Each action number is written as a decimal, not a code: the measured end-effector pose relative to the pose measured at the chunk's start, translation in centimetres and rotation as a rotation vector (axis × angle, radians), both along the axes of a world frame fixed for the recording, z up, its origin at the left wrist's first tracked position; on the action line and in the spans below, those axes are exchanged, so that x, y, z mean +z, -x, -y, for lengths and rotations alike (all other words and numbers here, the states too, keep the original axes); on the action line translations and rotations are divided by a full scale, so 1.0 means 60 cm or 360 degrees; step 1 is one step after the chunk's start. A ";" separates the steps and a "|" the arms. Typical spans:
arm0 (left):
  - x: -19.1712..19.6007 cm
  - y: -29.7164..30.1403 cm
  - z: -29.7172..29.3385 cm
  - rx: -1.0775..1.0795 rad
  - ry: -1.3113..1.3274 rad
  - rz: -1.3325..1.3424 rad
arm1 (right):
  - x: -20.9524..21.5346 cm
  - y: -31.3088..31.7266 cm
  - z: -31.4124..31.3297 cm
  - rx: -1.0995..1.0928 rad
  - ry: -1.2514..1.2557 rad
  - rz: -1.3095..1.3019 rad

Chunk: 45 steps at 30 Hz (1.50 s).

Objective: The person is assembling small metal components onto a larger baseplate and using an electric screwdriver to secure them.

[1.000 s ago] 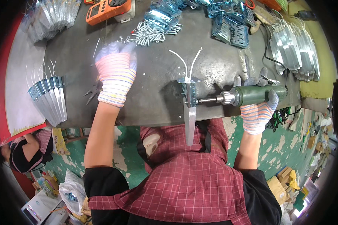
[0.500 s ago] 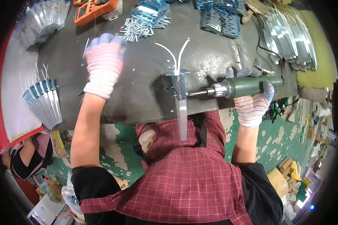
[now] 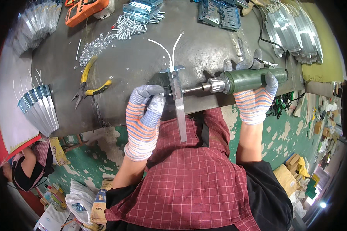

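The right hand (image 3: 254, 98), in a striped knit glove, is wrapped tight around the body of a green power driver (image 3: 254, 80), which lies level across the near edge of the dark metal table (image 3: 204, 46) with its chuck pointing toward the left hand. The left hand (image 3: 144, 115), gloved the same way, is curled with its fingertips pinched against the far side of a metal strip (image 3: 178, 104), right where the driver's bit meets it; whatever small part the fingers press there is hidden by the glove. The strip stands between the two hands, its top at the table edge and its long end hanging down past the edge over the person's red checked shirt (image 3: 181, 177). Two white wires (image 3: 169, 48) rise from the top of the strip and fan out over the table beyond the hands. Farther out from the left hand lie yellow-handled pliers (image 3: 89, 82), and beyond them a scatter of small nuts (image 3: 94, 46) and a heap of screws (image 3: 131, 25). Well off to the outside of the left hand, a row of finished strips with wires (image 3: 40, 109) lies side by side. An orange meter (image 3: 85, 9) sits at the far corner. Beyond the right hand lie blue-grey perforated brackets (image 3: 219, 13) and a stack of plain metal strips (image 3: 297, 32).
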State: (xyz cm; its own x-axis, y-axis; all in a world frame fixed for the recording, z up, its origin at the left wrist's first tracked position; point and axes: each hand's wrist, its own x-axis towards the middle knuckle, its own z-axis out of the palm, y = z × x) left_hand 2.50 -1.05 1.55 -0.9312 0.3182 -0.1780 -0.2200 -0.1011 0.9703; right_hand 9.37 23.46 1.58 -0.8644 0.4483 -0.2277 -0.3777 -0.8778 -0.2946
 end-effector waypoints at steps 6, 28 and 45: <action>-0.001 -0.008 -0.007 0.0043 -0.0109 0.0065 | -0.005 -0.005 0.004 -0.0059 -0.0063 -0.0024; -0.007 -0.006 -0.016 0.0115 0.0119 -0.0369 | 0.001 -0.003 0.009 -0.0046 -0.0052 -0.0115; -0.016 0.168 0.124 -0.0009 0.2023 -0.1839 | 0.005 0.005 0.011 -0.0055 -0.0072 -0.0116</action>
